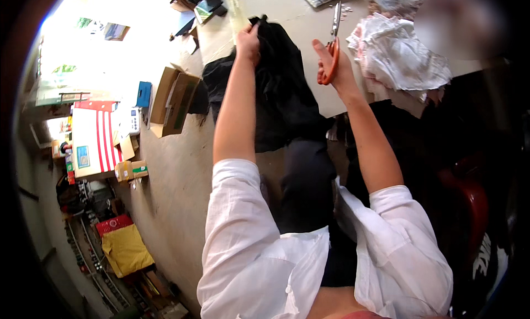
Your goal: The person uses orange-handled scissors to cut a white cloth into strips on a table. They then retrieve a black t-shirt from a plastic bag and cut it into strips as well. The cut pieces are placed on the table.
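My left hand [248, 46] is closed on the upper edge of a piece of black cloth [279, 70]. The cloth hangs over the near edge of a pale table [353, 98] and drops toward my lap. To the right, my right hand [341, 70] grips a pair of scissors [331, 59] by the orange handles. The thumb stands up, and the metal blades point away from me over the table. A gap separates the scissors from the cloth.
A pile of white cloth [395, 57] lies on the table to the right, with plastic bags [395, 0] behind it. Cardboard boxes [174, 101] stand left of the table. A yellow bag [127, 250] sits at the lower left, and something red and curved [469, 197] at the right.
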{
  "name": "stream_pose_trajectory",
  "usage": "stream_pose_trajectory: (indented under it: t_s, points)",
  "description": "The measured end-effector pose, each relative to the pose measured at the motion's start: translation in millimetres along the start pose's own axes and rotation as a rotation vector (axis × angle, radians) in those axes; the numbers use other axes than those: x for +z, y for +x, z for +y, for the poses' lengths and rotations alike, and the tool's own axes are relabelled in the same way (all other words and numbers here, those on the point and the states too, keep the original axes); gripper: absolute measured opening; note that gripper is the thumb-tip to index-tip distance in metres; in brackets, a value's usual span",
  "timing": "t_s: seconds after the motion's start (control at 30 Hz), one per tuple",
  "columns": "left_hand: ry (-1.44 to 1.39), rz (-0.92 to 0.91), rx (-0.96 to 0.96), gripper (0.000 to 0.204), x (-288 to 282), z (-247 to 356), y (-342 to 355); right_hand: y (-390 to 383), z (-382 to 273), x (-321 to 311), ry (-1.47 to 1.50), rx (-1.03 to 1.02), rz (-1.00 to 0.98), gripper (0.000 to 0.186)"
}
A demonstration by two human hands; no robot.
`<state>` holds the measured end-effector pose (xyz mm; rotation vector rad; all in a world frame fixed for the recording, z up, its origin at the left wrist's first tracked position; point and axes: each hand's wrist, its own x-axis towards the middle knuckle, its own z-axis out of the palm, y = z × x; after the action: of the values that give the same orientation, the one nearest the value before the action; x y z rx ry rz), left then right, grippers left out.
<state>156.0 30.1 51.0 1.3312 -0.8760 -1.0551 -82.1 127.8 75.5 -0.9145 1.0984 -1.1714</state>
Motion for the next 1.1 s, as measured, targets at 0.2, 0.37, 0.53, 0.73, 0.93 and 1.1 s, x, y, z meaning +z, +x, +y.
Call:
stream_pose_trajectory:
  t_s: [0.2,0.37,0.53,0.73,0.93,1.1]
  points:
    - [0.017,0.105,0.230,0.018,29,11,92,20,13,-21,-0.251,-0.194,0.058,0.051]
    - [0.155,0.361,0.200,0.025,48,3,120,23,19,-28,-0.308,-0.142,0.110,0.040]
    - [0.121,0.257,0.042,0.041,40,-6,137,23,8,-21,-0.352,-0.170,0.091,0.035]
    - [0.917,-0.413,0.651,0.056,94,-3,33,39,13,-35,-0.275,-0.276,0.200,0.037]
    - [1.586,-0.560,0.810,0.033,110,-21,-55,18,-18,-33,-0.033,-0.115,0.072,0.029]
    - [1.244,-0.328,0.592,0.021,127,-19,-26,19,-19,-30,-0.054,-0.079,0.082,0.032]
